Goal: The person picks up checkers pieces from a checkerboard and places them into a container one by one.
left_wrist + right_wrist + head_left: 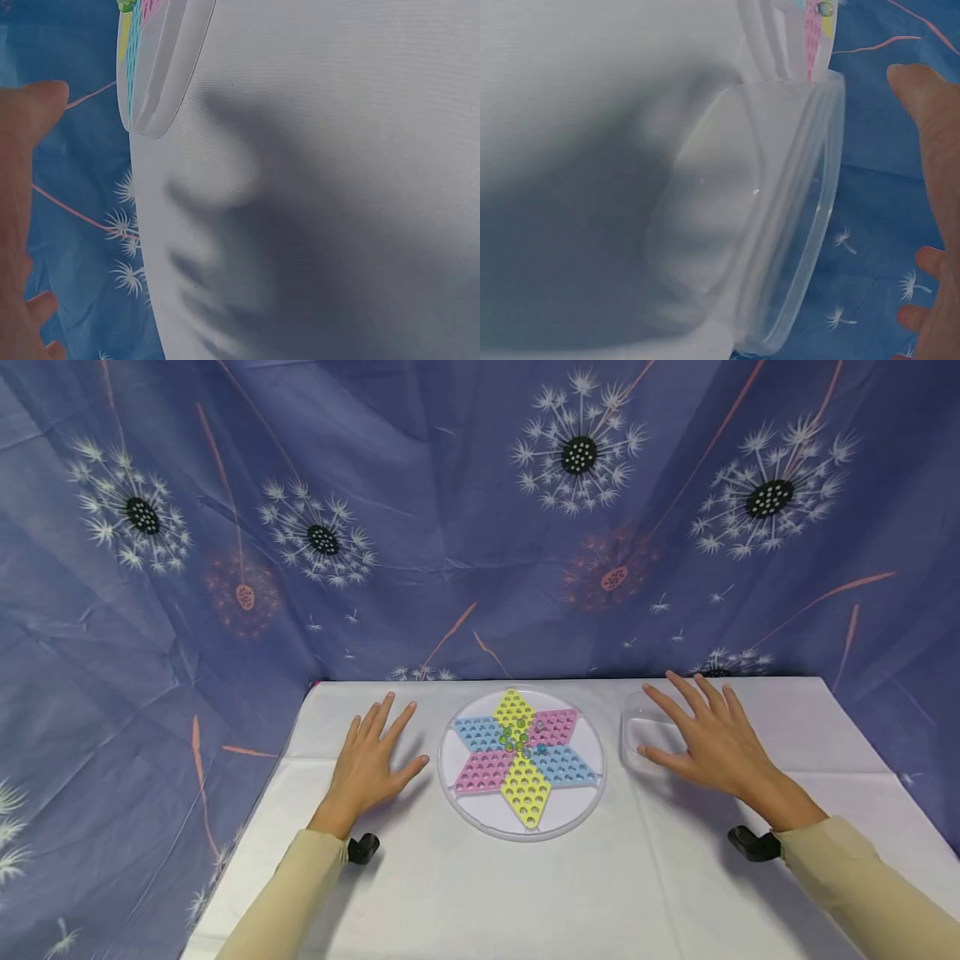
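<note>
A round white Chinese checkers board (480, 814) with a star of yellow, pink and blue sections lies mid-table. Several glass marbles (517, 739), mostly green with some clear and blue, cluster around its centre. To the board's left hovers my left hand (367, 766), fingers spread, holding nothing; its shadow falls on the cloth in the left wrist view. Over on the right, my right hand (716, 745) is held with spread fingers above a clear plastic container (787, 225), partly covering it in the head view. Whether that hand touches the container's rim is hard to tell, but it grips nothing.
A white cloth (480, 902) covers the table. Behind and to the left hangs a blue fabric backdrop (450, 527) printed with dandelions, meeting the table's back edge. Black wrist straps (363, 849) show at both cuffs.
</note>
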Action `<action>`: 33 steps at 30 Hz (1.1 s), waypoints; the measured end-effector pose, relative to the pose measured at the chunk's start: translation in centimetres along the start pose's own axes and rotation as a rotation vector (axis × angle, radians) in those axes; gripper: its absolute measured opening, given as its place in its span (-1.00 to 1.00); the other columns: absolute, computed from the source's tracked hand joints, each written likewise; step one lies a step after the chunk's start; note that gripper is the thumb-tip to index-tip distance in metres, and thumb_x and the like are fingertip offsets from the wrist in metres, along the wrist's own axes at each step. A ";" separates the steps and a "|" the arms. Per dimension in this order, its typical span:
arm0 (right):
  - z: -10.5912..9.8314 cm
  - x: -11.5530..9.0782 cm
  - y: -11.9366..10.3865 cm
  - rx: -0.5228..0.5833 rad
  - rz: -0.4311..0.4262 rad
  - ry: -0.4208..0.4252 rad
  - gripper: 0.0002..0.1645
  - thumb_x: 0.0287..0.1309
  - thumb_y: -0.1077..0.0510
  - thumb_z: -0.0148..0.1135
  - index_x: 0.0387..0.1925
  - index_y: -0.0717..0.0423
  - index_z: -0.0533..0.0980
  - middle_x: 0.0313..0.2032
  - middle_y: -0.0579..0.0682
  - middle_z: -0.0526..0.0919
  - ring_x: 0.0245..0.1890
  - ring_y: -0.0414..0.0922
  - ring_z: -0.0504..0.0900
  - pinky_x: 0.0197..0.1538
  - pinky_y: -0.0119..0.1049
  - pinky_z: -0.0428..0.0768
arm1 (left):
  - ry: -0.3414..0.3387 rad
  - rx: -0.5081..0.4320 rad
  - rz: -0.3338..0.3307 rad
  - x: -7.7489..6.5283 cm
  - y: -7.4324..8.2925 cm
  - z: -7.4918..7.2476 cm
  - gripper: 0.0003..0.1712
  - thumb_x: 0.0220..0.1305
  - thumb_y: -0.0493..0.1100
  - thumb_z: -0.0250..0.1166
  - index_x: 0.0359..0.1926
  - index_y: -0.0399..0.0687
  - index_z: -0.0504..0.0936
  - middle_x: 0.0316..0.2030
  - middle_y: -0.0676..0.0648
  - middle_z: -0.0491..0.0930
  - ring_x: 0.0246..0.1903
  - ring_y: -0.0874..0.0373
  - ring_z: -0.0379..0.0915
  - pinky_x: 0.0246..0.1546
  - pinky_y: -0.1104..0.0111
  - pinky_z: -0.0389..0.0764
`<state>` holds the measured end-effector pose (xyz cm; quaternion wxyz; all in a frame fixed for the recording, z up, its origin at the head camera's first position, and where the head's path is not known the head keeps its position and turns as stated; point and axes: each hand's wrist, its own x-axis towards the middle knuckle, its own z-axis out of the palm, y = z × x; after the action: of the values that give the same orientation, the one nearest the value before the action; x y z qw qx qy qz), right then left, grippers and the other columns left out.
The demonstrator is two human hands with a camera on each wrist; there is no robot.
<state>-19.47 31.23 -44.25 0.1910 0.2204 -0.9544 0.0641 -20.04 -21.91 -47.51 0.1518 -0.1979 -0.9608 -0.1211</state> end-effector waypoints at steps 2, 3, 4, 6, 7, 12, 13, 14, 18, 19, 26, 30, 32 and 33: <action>-0.1 0.5 -0.1 -0.001 -0.003 -0.011 0.16 0.01 -0.42 0.43 0.58 -0.22 0.20 0.52 0.23 0.17 0.41 0.46 0.14 0.37 0.48 -0.04 | -0.012 0.003 0.005 0.3 0.0 -0.1 0.01 0.30 0.40 0.24 0.64 0.26 0.10 0.61 -0.17 -0.06 0.53 -0.25 -0.03 0.44 -0.22 0.01; -0.2 0.8 -0.2 -0.002 -0.004 -0.020 0.16 0.02 -0.43 0.43 0.58 -0.23 0.19 0.52 0.22 0.16 0.42 0.45 0.14 0.37 0.47 -0.04 | -0.017 0.003 0.006 0.4 0.1 -0.2 0.01 0.30 0.39 0.25 0.63 0.24 0.10 0.61 -0.17 -0.06 0.52 -0.26 -0.01 0.43 -0.23 0.02; -0.2 1.0 -0.3 -0.001 -0.005 -0.027 0.15 0.03 -0.43 0.42 0.59 -0.24 0.19 0.52 0.22 0.16 0.43 0.45 0.13 0.38 0.46 -0.04 | -0.021 0.002 0.007 0.5 0.1 -0.2 0.01 0.29 0.39 0.26 0.63 0.23 0.11 0.61 -0.17 -0.06 0.51 -0.27 0.01 0.42 -0.23 0.04; -0.3 1.5 -0.5 0.005 -0.005 -0.044 0.13 0.06 -0.42 0.41 0.59 -0.26 0.18 0.53 0.22 0.14 0.44 0.43 0.10 0.39 0.45 -0.05 | -0.025 0.004 0.011 0.7 0.1 -0.2 0.01 0.29 0.39 0.26 0.63 0.22 0.12 0.61 -0.18 -0.05 0.49 -0.29 0.05 0.41 -0.24 0.07; -0.3 1.7 -0.7 0.007 -0.004 -0.050 0.12 0.07 -0.42 0.40 0.59 -0.27 0.18 0.53 0.21 0.13 0.45 0.42 0.09 0.39 0.45 -0.04 | -0.027 0.006 0.013 0.8 0.1 -0.2 0.01 0.29 0.39 0.26 0.63 0.22 0.12 0.61 -0.18 -0.04 0.49 -0.29 0.07 0.40 -0.25 0.08; 0.1 2.8 -1.3 0.005 -0.019 -0.050 0.12 0.06 -0.39 0.42 0.58 -0.25 0.20 0.53 0.21 0.14 0.45 0.42 0.11 0.37 0.48 0.00 | -0.034 -0.002 0.021 1.0 0.3 0.0 0.01 0.29 0.40 0.24 0.63 0.21 0.12 0.60 -0.18 -0.02 0.45 -0.29 0.13 0.38 -0.20 0.14; 0.2 3.0 -1.5 0.007 -0.020 -0.050 0.11 0.06 -0.39 0.43 0.58 -0.25 0.20 0.53 0.21 0.14 0.45 0.42 0.11 0.36 0.47 0.01 | -0.034 -0.010 0.021 1.0 0.4 0.1 0.01 0.29 0.40 0.25 0.63 0.20 0.13 0.60 -0.17 -0.02 0.45 -0.28 0.14 0.38 -0.18 0.15; 0.3 3.1 -1.7 0.007 -0.023 -0.050 0.11 0.06 -0.40 0.42 0.57 -0.25 0.21 0.53 0.21 0.15 0.45 0.41 0.11 0.36 0.47 0.02 | -0.035 -0.019 0.021 1.0 0.4 0.2 0.01 0.29 0.39 0.25 0.63 0.20 0.14 0.60 -0.17 -0.02 0.44 -0.26 0.16 0.37 -0.16 0.17; 1.0 3.8 -2.7 0.025 -0.048 -0.052 0.09 0.08 -0.41 0.40 0.57 -0.23 0.23 0.53 0.20 0.14 0.46 0.39 0.12 0.36 0.45 0.06 | -0.028 -0.047 0.023 0.7 0.8 0.7 -0.01 0.29 0.37 0.28 0.61 0.16 0.18 0.59 -0.17 0.04 0.31 -0.26 0.33 0.26 -0.15 0.31; 1.2 3.9 -3.0 0.036 -0.062 -0.048 0.08 0.09 -0.40 0.41 0.57 -0.22 0.23 0.53 0.20 0.14 0.46 0.39 0.13 0.36 0.44 0.07 | -0.032 -0.057 0.018 0.6 0.9 0.8 -0.01 0.29 0.37 0.29 0.61 0.16 0.19 0.58 -0.17 0.05 0.27 -0.26 0.37 0.23 -0.15 0.34; 2.4 4.9 -5.1 0.113 -0.171 -0.039 0.07 0.10 -0.31 0.46 0.56 -0.13 0.25 0.50 0.22 0.20 0.37 0.36 0.29 0.25 0.40 0.27 | -0.095 -0.190 -0.024 0.1 2.0 1.4 0.05 0.26 0.35 0.34 0.62 0.12 0.15 0.52 -0.23 0.20 0.16 -0.35 0.47 0.09 -0.24 0.44; 3.1 5.4 -6.5 0.180 -0.177 -0.089 0.04 0.10 -0.25 0.50 0.53 -0.11 0.29 0.45 0.21 0.29 0.29 0.32 0.38 0.16 0.35 0.38 | -0.178 -0.321 -0.078 -0.2 2.6 1.7 0.08 0.22 0.32 0.40 0.59 -0.02 0.19 0.48 -0.26 0.25 0.32 -0.32 0.36 0.22 -0.22 0.39; 3.4 5.7 -7.3 0.223 -0.167 -0.115 0.00 0.10 -0.21 0.52 0.51 -0.10 0.32 0.40 0.20 0.35 0.23 0.28 0.43 0.13 0.30 0.43 | -0.207 -0.385 -0.107 -0.3 2.9 1.9 0.10 0.17 0.27 0.47 0.56 -0.11 0.22 0.46 -0.27 0.28 0.33 -0.25 0.36 0.28 -0.14 0.38; 3.5 5.9 -7.6 0.253 -0.160 -0.126 -0.02 0.11 -0.18 0.53 0.50 -0.09 0.35 0.37 0.19 0.39 0.21 0.26 0.45 0.11 0.27 0.46 | -0.218 -0.411 -0.122 -0.3 3.1 2.0 0.12 0.15 0.24 0.50 0.55 -0.15 0.23 0.44 -0.26 0.30 0.30 -0.20 0.38 0.29 -0.09 0.38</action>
<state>-22.19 21.32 -44.87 0.1058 0.3216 -0.9282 0.1544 -18.94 -18.67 -48.92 -0.0041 -0.1784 -0.9368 -0.3011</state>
